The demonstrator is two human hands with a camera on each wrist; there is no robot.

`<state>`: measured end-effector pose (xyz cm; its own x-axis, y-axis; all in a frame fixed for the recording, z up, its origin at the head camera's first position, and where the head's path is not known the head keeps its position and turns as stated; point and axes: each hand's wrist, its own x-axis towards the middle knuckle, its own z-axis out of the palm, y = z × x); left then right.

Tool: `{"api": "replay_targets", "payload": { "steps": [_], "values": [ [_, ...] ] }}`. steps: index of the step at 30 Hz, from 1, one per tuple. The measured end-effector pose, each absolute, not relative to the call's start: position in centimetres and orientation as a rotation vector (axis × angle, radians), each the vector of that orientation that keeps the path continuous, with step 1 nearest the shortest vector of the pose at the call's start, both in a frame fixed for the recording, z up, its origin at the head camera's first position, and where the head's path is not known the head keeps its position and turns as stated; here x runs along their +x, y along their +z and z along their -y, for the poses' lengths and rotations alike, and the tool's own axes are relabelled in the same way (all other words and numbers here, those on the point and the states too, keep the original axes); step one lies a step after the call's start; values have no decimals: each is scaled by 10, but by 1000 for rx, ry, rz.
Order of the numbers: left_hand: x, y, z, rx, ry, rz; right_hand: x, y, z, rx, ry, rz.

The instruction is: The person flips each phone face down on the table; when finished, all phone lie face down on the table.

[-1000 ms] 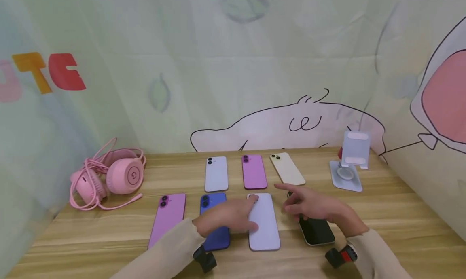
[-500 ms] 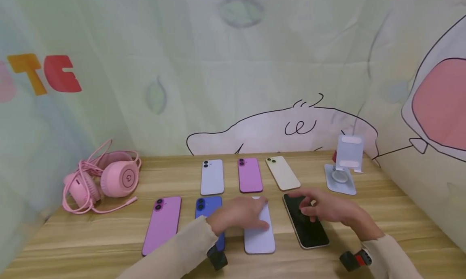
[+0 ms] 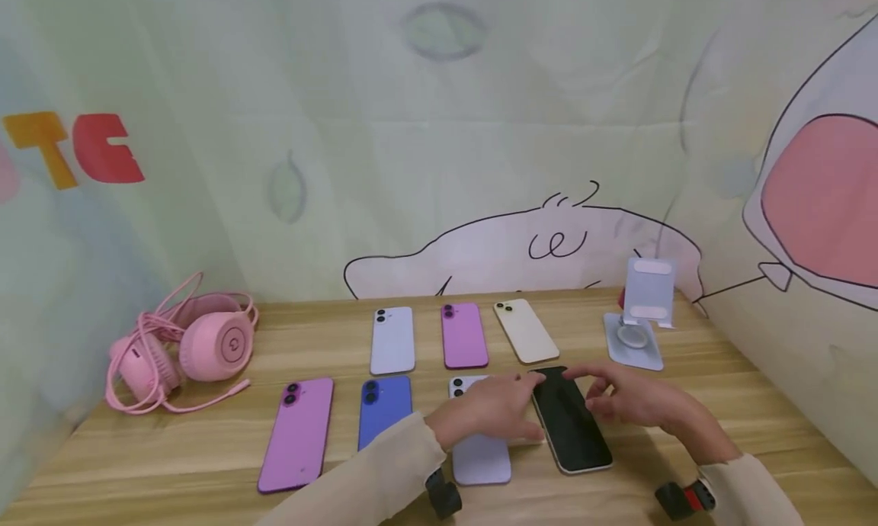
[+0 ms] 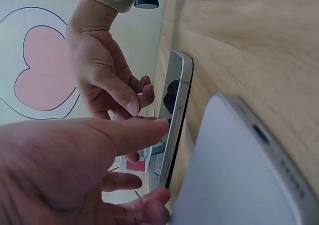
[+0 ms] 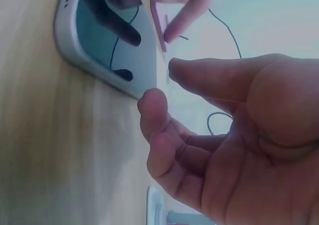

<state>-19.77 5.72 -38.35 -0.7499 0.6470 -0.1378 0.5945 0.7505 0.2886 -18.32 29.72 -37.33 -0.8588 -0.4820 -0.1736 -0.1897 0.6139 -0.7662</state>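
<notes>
A phone with its dark screen up lies on the wooden table between my hands. At its left edge is my left hand, fingers spread above part of a pale lavender phone. In the left wrist view, the thumb overlaps the dark-screened phone's side edge; contact is unclear. Beyond the phone's right edge hovers my right hand, index finger stretched toward the top and other fingers loosely bent. The right wrist view shows a gap between its thumb and fingers, with nothing held.
Further phones lie back up: blue and purple at front left; pale blue, pink-purple and cream behind. Pink headphones sit far left. A phone stand stands at back right.
My left hand has moved right, from over the lavender phone to the dark-screened phone's left edge. My right hand has shifted from above that phone to its right side.
</notes>
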Motion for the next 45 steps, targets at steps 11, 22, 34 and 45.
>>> {"api": "replay_targets", "payload": {
  "steps": [11, 22, 34, 45],
  "values": [
    [-191, -389, -69, 931, 492, -2632, -182, -382, -293, -406, -1230, -2384],
    [-189, -391, -71, 918, 586, -2624, -180, -379, -297, -252, -1232, -2458],
    [-197, -387, -63, 966, 745, -2556, -181, -366, -299, -475, -1497, -2124],
    [-198, -366, -52, 939, 977, -2283, -180, -368, -293, -502, -1554, -2040]
  ]
}}
